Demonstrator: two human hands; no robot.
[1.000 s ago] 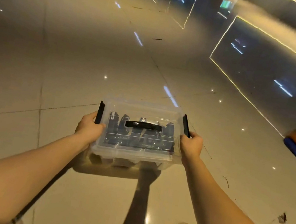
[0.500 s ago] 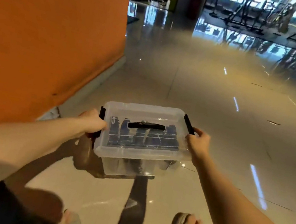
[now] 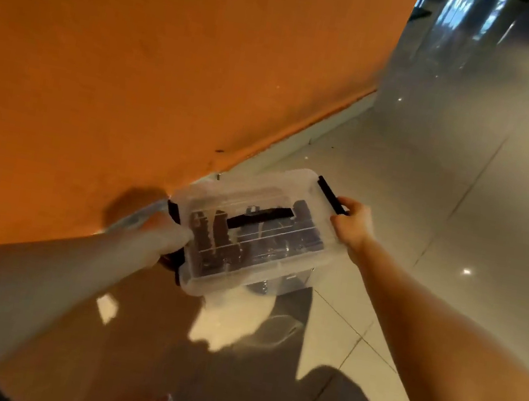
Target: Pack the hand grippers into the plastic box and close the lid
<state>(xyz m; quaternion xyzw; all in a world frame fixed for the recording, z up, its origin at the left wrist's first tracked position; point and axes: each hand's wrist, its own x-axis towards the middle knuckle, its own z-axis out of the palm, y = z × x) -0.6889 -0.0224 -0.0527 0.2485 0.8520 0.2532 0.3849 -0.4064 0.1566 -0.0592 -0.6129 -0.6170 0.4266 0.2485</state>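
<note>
Squarely between hands (image 3: 166,233) (image 3: 353,224) — box (image 3: 257,195) (lidded).

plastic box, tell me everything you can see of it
The plastic box is clear and rectangular, lid on, with a black handle on top and a black latch at each short end. Dark hand grippers show through it. It is tilted, close to an orange wall, the left grip and right grip holding its ends.

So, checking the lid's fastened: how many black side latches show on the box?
2. On the plastic box, the right latch sits by the right hand; the left latch, at the opposite end, is partly hidden by the left hand.
</note>
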